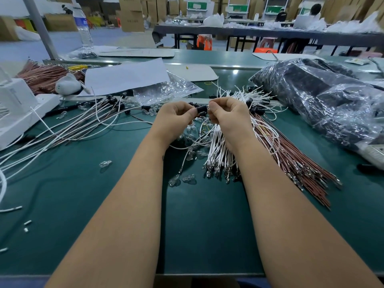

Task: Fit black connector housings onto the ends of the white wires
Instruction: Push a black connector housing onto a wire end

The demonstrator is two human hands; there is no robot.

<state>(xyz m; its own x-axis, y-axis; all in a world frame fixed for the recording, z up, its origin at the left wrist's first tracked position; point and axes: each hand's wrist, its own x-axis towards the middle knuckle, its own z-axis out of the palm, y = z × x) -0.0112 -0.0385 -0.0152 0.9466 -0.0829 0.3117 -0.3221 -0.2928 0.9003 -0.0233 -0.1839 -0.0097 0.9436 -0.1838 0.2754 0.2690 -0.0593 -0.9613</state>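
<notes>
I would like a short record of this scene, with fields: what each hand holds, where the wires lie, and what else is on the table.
left hand: pinches the black connector housing
right hand: fingers curled at the other end of the housing; what they pinch is too small to tell
white wires: bundle under the right hand, metal terminals toward the person
brown wires: fanned to the right of the white bundle
finished wires: spread on the left
table: green mat
plastic bag: right, dark contents
</notes>
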